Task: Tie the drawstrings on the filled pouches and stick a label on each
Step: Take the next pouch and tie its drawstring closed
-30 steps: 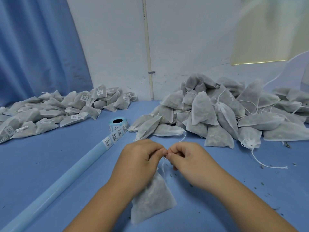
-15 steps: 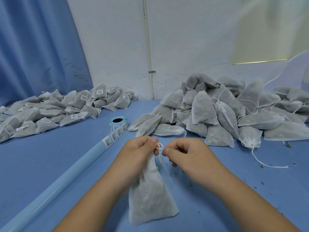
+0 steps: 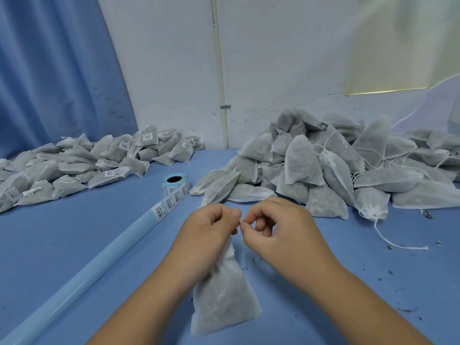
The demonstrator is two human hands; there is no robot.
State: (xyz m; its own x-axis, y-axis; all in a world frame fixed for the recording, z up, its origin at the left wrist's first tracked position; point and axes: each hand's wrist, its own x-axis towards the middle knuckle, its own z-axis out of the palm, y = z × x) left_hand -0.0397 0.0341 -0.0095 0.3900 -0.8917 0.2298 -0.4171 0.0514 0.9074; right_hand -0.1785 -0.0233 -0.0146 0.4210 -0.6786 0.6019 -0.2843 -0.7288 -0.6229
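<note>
A filled white fabric pouch (image 3: 222,292) hangs upright in front of me, its bottom resting on the blue table (image 3: 74,240). My left hand (image 3: 209,226) grips the pouch's gathered neck. My right hand (image 3: 276,226) pinches the white drawstring (image 3: 240,221) right beside the left thumb. The two hands almost touch at the string. A roll of barcode labels (image 3: 175,184) lies just beyond the hands, with its strip (image 3: 164,207) trailing toward me.
A heap of untied pouches (image 3: 323,165) fills the back right, with loose strings (image 3: 395,242) trailing out. Labelled pouches (image 3: 74,168) lie spread at the back left. A long light-blue tube (image 3: 82,277) runs diagonally at the left. Dark crumbs (image 3: 398,287) dot the table at right.
Both hands lifted the pouch's neck, so the pouch went from lying flatter to hanging upright. The fingers stayed together, working the string at the neck.
</note>
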